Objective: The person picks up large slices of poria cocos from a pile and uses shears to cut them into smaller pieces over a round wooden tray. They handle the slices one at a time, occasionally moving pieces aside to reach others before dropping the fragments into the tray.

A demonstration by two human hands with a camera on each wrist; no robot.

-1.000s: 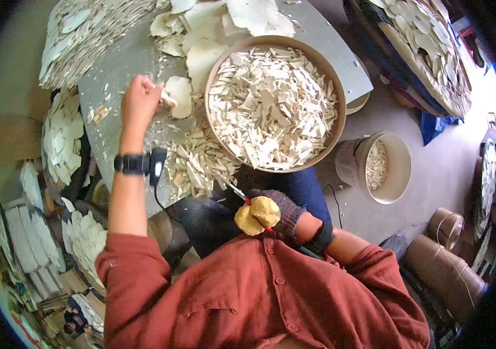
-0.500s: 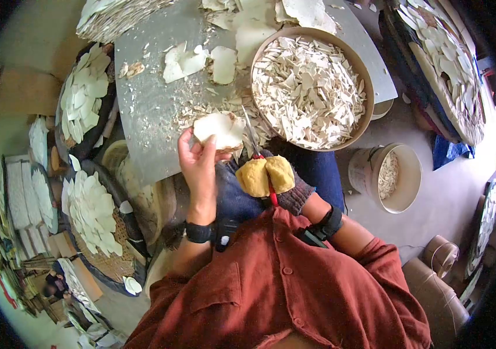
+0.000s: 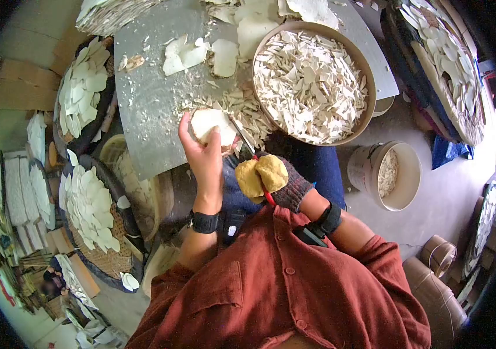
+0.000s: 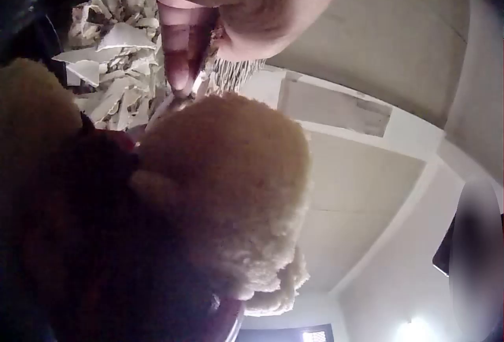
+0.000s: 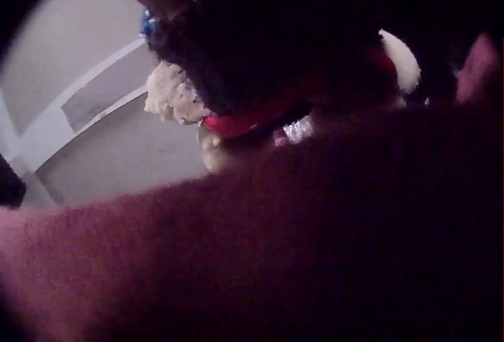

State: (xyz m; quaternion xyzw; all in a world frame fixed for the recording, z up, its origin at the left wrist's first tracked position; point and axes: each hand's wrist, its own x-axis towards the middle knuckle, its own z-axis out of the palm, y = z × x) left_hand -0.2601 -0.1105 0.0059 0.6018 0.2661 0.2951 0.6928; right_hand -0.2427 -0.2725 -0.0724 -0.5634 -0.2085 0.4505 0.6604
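Note:
My left hand (image 3: 204, 152) grips a pale, flat, rounded piece (image 3: 208, 124) just above my lap, at the near edge of the grey board (image 3: 149, 104). My right hand (image 3: 274, 177), in a dark knit glove, holds scissors (image 3: 243, 141) with yellow padded handles and a red grip. The blades meet the right edge of the pale piece. In the left wrist view the yellow padding (image 4: 228, 184) fills the frame under my fingers (image 4: 185, 50). The right wrist view is dark, showing only the glove, red handle (image 5: 236, 124) and padding.
A large round tray (image 3: 370, 87) of pale offcuts sits on the board's right. Loose offcuts (image 3: 242, 107) and uncut pieces (image 3: 187, 53) lie on the board. Baskets of cut shapes (image 3: 88, 203) stand left. A bucket (image 3: 402, 174) stands on the floor, right.
One second ago my left hand reached out to a piece on the board. It brought the piece back to the scissors, and the blades now bite into its edge.

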